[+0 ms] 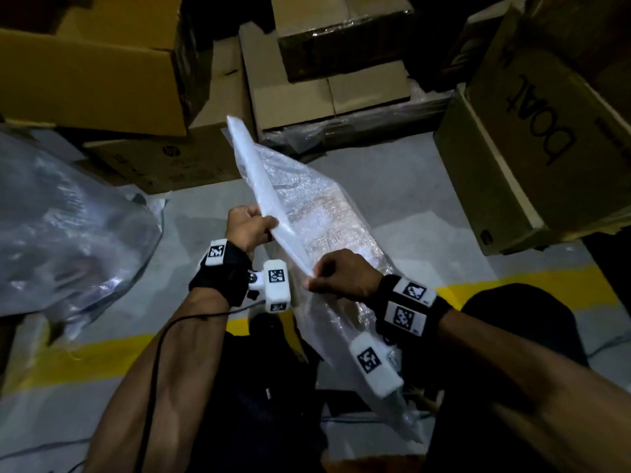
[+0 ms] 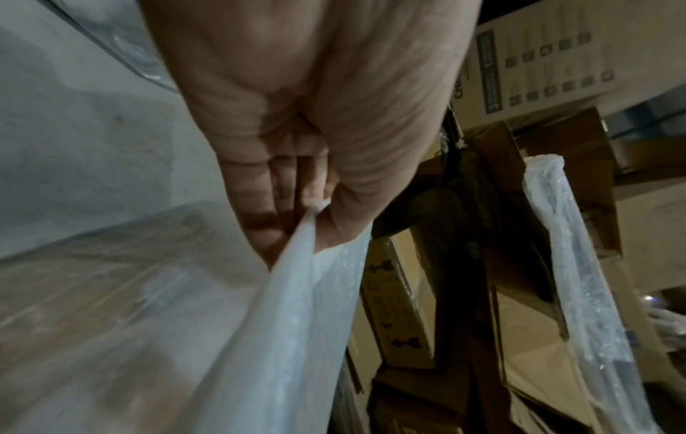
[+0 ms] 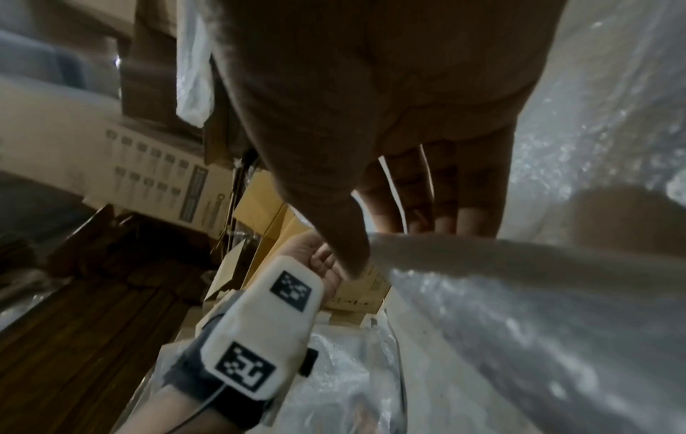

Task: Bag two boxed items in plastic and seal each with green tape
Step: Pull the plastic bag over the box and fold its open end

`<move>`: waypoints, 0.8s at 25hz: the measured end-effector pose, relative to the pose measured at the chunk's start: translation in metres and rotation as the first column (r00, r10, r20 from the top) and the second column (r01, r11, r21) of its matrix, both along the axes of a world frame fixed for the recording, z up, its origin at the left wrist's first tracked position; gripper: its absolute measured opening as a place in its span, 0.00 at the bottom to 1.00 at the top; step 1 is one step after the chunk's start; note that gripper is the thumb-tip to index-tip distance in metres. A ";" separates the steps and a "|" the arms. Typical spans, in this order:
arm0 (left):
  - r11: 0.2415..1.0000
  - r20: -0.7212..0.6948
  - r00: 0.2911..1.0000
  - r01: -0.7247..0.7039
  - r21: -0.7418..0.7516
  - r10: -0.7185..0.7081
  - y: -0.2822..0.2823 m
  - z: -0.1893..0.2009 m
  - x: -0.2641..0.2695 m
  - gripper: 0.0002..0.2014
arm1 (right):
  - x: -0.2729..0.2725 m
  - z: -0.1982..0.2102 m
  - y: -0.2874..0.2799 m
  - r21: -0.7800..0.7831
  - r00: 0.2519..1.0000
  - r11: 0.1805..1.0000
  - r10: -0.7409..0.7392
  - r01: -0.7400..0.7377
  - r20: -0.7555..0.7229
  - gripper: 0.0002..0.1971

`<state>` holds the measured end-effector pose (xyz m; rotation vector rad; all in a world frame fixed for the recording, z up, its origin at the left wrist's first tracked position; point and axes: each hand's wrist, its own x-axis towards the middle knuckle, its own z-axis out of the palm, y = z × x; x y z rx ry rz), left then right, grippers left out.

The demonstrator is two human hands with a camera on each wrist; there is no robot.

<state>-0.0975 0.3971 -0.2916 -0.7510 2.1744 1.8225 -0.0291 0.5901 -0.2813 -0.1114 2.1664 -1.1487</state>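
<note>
Centrally, a plastic bag holding a bubble-wrapped box is held tilted above the grey floor, its far corner raised toward the stacked cartons. The bag's folded white edge is gripped by both hands. The left hand is curled round the edge higher up, with the plastic pinched between thumb and fingers, as seen from the left wrist. The right hand is closed on the same edge nearer the body, the thumb pressed on top and the fingers tucked beneath. The lower end of the bag is hidden behind the right forearm. Another clear bag is seen lying to the left on the floor, well apart. A yellow line is painted across the floor near the person's knees. A carton marked "boat" is stood at the right.
</note>
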 end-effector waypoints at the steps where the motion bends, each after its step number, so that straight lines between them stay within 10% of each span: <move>1: 1.000 -0.011 1.000 -0.003 0.012 0.003 -0.001 -0.001 0.000 0.08 | -0.001 0.004 0.000 0.044 0.997 0.997 0.065 -0.063 -0.045 0.12; 15: 0.994 0.006 0.995 0.094 0.053 -0.095 -0.012 -0.005 -0.010 0.09 | -0.004 0.001 -0.012 -0.271 0.962 0.954 -0.054 0.129 0.269 0.10; 20: 0.990 0.013 0.993 0.118 0.077 -0.119 -0.020 -0.001 -0.010 0.06 | -0.096 0.010 0.003 -0.255 0.970 0.936 -0.232 0.244 0.076 0.04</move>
